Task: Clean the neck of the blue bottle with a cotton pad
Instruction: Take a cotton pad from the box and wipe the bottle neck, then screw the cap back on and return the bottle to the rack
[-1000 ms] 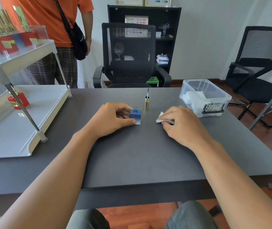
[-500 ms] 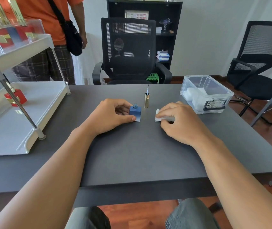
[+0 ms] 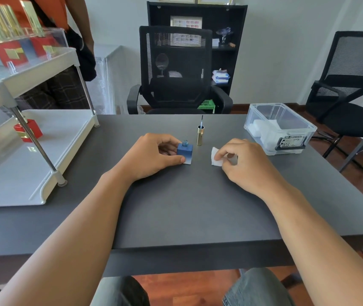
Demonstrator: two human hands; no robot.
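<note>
A small square blue bottle with an open neck stands upright on the dark grey table. My left hand holds it between thumb and fingers. To its right, my right hand pinches a white cotton pad just above the tabletop, a hand's width away from the bottle. The bottle's gold cap with its brush stands upside down behind the bottle, brush pointing up.
A clear plastic box of white pads sits at the right rear of the table. A white two-tier rack with red boxes fills the left side. Black chairs stand beyond the table, and a person stands at the far left.
My right hand has shifted to the right with the cotton pad, widening the gap to the bottle. My left hand stays on the bottle.
</note>
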